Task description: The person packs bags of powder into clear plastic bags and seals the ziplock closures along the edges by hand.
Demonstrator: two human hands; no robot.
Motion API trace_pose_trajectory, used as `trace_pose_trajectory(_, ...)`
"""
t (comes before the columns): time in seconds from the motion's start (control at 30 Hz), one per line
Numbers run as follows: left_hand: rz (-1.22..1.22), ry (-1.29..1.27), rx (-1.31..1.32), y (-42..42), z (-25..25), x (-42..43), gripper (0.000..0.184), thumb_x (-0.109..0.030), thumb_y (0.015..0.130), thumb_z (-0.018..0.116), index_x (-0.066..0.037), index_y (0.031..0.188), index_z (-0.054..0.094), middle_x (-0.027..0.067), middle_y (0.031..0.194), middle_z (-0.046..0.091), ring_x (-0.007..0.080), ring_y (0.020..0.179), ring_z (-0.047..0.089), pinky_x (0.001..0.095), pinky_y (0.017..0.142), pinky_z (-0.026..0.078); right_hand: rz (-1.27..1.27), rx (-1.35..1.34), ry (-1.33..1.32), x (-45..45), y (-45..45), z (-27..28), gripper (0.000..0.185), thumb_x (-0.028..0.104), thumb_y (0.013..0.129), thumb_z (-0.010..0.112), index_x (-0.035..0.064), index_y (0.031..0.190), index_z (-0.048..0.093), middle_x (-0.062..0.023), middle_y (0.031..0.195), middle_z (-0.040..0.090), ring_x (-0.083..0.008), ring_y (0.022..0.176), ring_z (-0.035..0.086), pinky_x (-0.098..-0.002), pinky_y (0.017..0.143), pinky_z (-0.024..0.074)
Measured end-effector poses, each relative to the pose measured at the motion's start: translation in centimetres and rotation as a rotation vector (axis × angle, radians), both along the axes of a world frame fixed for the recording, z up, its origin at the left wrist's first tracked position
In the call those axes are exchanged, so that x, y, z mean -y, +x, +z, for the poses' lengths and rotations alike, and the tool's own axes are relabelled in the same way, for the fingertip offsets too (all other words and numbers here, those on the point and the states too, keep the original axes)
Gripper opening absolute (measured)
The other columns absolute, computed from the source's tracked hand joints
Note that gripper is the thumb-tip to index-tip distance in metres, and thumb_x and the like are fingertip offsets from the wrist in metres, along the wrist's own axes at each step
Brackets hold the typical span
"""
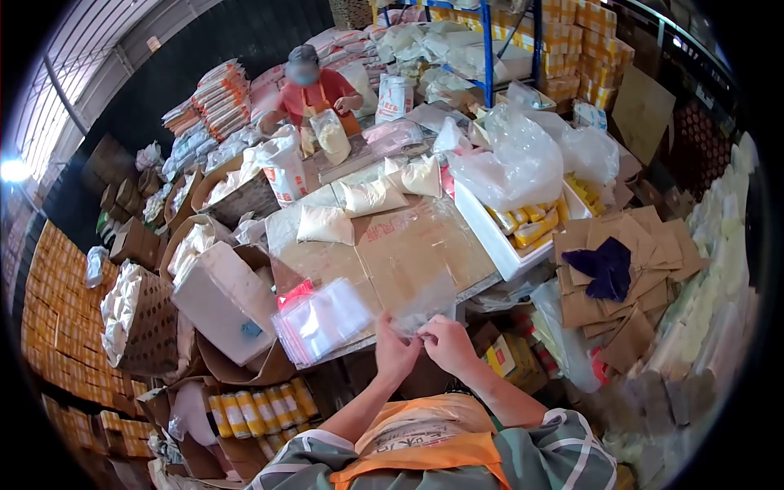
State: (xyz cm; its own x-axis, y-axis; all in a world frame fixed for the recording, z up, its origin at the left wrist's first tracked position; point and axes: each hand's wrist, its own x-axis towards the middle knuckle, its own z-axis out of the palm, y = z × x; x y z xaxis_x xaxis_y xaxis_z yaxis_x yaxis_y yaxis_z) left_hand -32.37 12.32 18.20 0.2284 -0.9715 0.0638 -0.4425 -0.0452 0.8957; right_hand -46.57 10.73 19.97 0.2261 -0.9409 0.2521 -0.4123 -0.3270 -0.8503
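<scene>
A thin clear plastic bag (429,304) is pinched between my two hands at the table's near edge. My left hand (397,349) grips its left side with closed fingers. Close beside it, my right hand (447,345) has its fingertips closed on the bag's near edge. To the left lies a stack of flat clear bags (325,321), with a pink-red piece (295,295) at its upper corner. Beyond my hands is a flattened cardboard sheet (400,253). Several filled white bags (325,224) rest along its far side.
Across the table a person (314,94) in an orange apron handles a filled bag (330,136). A white foam box (506,253) with yellow packs stands right. Cardboard pieces with a dark cloth (603,268) lie farther right. Another foam box (224,302) leans at left.
</scene>
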Motion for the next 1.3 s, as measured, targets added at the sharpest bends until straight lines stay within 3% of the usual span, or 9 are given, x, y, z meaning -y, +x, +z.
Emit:
trace_pose_trajectory(0.07,0.062,-0.302,0.371,2.0,1.7,0.6,0.073,-0.014,0.072,0.073,-0.003,0.137,0.042,0.0249,0.136,0.036,0.0395,0.126,0.039,0.0453,0.099,0.038,0.05,-0.098,-0.001,0.5,1.6,-0.3,0.017,-0.002,0.072,0.06,0.003,0.085,0.07,-0.0151,0.082,0.062,-0.033,0.076,0.062,-0.0382,0.068,0.0502)
trace_pose_trajectory(0.17,-0.082,-0.296,0.822,5.1,2.3,1.1,0.064,-0.013,0.075,0.067,-0.011,0.135,0.047,0.0192,0.138,0.039,0.0363,0.128,0.04,0.0433,0.1,0.037,0.121,-0.233,-0.014,1.4,4.5,-0.5,0.014,0.001,0.072,0.06,0.0041,0.082,0.069,-0.0129,0.084,0.06,-0.0323,0.083,0.06,-0.0419,0.072,0.0495)
trace_pose_trajectory(0.33,-0.034,-0.197,0.568,12.4,0.2,4.2,0.016,-0.002,0.072,0.06,-0.006,0.082,0.071,0.0098,0.106,0.065,0.0316,0.099,0.059,0.04,0.086,0.049,0.008,-0.395,-0.113,5.0,8.8,-2.5,0.013,0.004,0.069,0.063,0.0076,0.08,0.068,-0.0132,0.087,0.062,-0.0337,0.084,0.062,-0.0432,0.072,0.0497)
trace_pose_trajectory(0.63,-0.141,0.031,0.564,22.0,-7.9,4.3,0.044,-0.004,0.076,0.057,-0.009,0.119,0.059,0.0128,0.12,0.055,0.0326,0.103,0.057,0.042,0.087,0.049,-0.165,-0.275,-0.002,7.2,13.4,-6.1,0.004,0.007,0.071,0.062,0.0065,0.072,0.066,-0.0107,0.08,0.065,-0.0324,0.078,0.062,-0.0434,0.069,0.0487)
trace_pose_trajectory(0.8,-0.321,0.195,0.428,19.5,-9.5,7.2,0.019,-0.016,0.087,0.053,-0.005,0.094,0.067,0.0223,0.074,0.063,0.0423,0.071,0.062,0.0502,0.067,0.05,0.062,-0.326,-0.096,9.1,17.9,-5.5,0.01,0.005,0.073,0.062,0.0071,0.081,0.067,-0.0093,0.086,0.065,-0.031,0.088,0.061,-0.0419,0.076,0.0478)
trace_pose_trajectory(0.93,-0.049,0.217,0.351,22.2,-11.6,10.0,0.021,-0.012,0.088,0.053,-0.003,0.1,0.067,0.0244,0.078,0.065,0.0422,0.075,0.063,0.0498,0.068,0.05,-0.043,-0.647,0.16,11.5,14.3,-9.6,0.032,0.013,0.066,0.071,0.0106,0.097,0.065,-0.0124,0.1,0.064,-0.0309,0.095,0.062,-0.0401,0.082,0.0497)
trace_pose_trajectory(1.07,0.008,0.325,0.375,23.4,-10.5,11.1,0.028,-0.005,0.084,0.048,-0.001,0.106,0.066,0.0265,0.089,0.066,0.0414,0.088,0.063,0.0489,0.082,0.049,-0.078,-0.607,0.434,15.5,11.7,-9.6,0.027,0.012,0.068,0.07,0.0097,0.094,0.064,-0.0119,0.099,0.063,-0.0328,0.095,0.061,-0.0437,0.082,0.0479)
trace_pose_trajectory(1.13,0.027,0.307,0.368,21.3,-10.2,11.4,0.03,-0.002,0.083,0.048,0.001,0.107,0.065,0.0272,0.093,0.065,0.0418,0.09,0.063,0.0478,0.083,0.049,-0.107,-0.577,0.013,17.3,12.1,-11.0,0.026,0.01,0.067,0.068,0.0081,0.092,0.063,-0.0119,0.097,0.063,-0.0316,0.089,0.062,-0.0435,0.08,0.048)
trace_pose_trajectory(1.3,0.118,0.248,0.342,17.9,-9.0,14.4,0.034,0.005,0.083,0.045,0.005,0.111,0.063,0.0266,0.095,0.066,0.0376,0.08,0.067,0.0433,0.077,0.051,0.311,-0.202,-0.045,20.2,17.0,-6.5,0.014,0.009,0.071,0.063,0.0061,0.085,0.063,-0.013,0.088,0.063,-0.0327,0.086,0.06,-0.0441,0.078,0.047)
